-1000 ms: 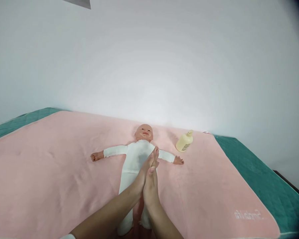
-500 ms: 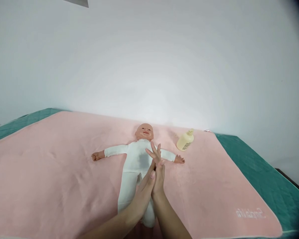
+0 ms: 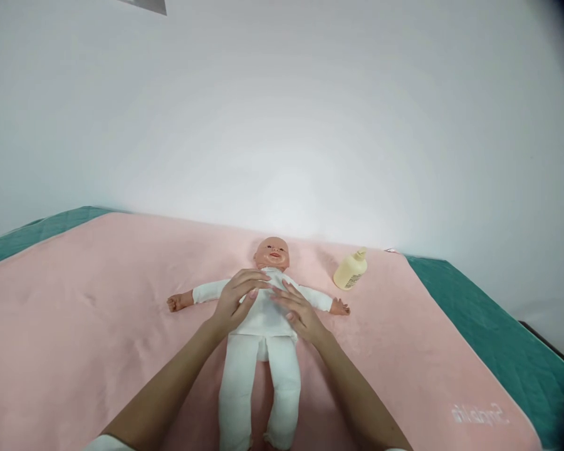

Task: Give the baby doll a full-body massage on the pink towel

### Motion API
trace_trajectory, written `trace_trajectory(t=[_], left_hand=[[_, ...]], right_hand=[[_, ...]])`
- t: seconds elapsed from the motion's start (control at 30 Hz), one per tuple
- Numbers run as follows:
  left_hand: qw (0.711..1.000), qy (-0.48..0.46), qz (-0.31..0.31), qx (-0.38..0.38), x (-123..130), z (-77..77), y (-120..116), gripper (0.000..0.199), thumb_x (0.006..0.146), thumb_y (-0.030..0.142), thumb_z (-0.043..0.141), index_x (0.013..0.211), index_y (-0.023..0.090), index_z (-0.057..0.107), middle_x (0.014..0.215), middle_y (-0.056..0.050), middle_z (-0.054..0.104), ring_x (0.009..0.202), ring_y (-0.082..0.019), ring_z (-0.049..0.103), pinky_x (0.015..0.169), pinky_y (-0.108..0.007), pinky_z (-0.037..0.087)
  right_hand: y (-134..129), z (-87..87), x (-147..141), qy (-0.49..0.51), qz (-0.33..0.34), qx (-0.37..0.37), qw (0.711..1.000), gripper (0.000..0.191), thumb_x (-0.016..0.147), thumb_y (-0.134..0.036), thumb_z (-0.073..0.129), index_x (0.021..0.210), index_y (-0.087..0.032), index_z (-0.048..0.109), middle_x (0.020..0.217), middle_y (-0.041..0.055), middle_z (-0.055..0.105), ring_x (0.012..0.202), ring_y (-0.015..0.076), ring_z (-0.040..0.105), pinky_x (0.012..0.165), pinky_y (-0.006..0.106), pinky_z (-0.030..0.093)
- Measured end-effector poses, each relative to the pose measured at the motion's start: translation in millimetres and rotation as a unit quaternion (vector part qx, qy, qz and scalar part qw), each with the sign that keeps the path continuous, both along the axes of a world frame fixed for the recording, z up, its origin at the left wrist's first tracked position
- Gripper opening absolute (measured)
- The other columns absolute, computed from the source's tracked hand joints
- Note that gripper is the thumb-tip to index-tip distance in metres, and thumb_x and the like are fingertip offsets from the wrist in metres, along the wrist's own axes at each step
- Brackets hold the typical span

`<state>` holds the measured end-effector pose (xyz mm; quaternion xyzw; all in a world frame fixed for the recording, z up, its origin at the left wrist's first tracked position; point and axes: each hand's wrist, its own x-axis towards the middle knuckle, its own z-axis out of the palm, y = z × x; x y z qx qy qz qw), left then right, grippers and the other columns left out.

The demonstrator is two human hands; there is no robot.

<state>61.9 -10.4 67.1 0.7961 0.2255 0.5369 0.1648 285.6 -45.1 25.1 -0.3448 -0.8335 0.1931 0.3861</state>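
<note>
A baby doll (image 3: 263, 316) in a white top and trousers lies on its back, arms spread, head toward the wall. Over the left side of its chest is my left hand (image 3: 239, 297), palm down with fingers stretched toward the middle. My right hand (image 3: 299, 310) is over the other side, its fingers spread and pointing inward. The fingertips of both hands come close together below the doll's neck. Neither hand holds anything. Whether the palms touch the doll or hover just above it, I cannot tell. Part of the doll's chest and upper arms is hidden.
A pale yellow pump bottle (image 3: 350, 269) stands beyond the doll's hand on the right. Beneath everything is a pink blanket (image 3: 98, 332), laid over a green quilted cover (image 3: 493, 326). A white wall (image 3: 282, 125) rises behind.
My hands were pressed together palm to palm above the doll's belly and legs. They have parted and moved up over its chest, one on each side. The view has shifted slightly.
</note>
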Motion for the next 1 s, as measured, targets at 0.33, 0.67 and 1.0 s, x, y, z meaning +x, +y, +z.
trace_trajectory(t=[0.33, 0.67, 1.0], left_hand=[[0.999, 0.045, -0.016, 0.020, -14.9, -35.0, 5.6, 0.034, 0.095, 0.034, 0.038, 0.100, 0.022, 0.070, 0.102, -0.010, 0.072, 0.098, -0.023, 0.065, 0.086, -0.041, 0.051], [0.999, 0.031, 0.017, -0.012, -4.3, -45.0, 8.0, 0.041, 0.099, 0.036, 0.034, 0.096, 0.019, 0.071, 0.098, -0.010, 0.072, 0.094, -0.019, 0.066, 0.084, -0.035, 0.052], [0.999, 0.032, -0.008, 0.034, -5.0, -46.3, 8.1, 0.029, 0.097, 0.021, 0.038, 0.098, 0.018, 0.067, 0.100, -0.009, 0.071, 0.095, -0.018, 0.064, 0.084, -0.034, 0.051]], right_hand=[[-5.8, -13.1, -5.8, -0.069, 0.105, -0.003, 0.992, 0.065, 0.093, -0.065, 0.020, 0.131, -0.028, 0.057, 0.139, 0.0003, 0.055, 0.146, 0.0202, 0.026, 0.121, 0.053, 0.009], [5.9, -2.1, -7.9, -0.157, 0.068, -0.034, 0.985, 0.068, 0.092, -0.068, 0.020, 0.143, -0.030, 0.041, 0.155, 0.0015, 0.032, 0.149, 0.0260, 0.015, 0.119, 0.057, -0.001], [20.0, -14.7, -11.0, -0.230, -0.086, -0.098, 0.964, 0.068, 0.094, -0.063, 0.023, 0.152, -0.033, 0.006, 0.161, -0.0005, 0.010, 0.150, 0.0235, 0.003, 0.118, 0.061, 0.003]])
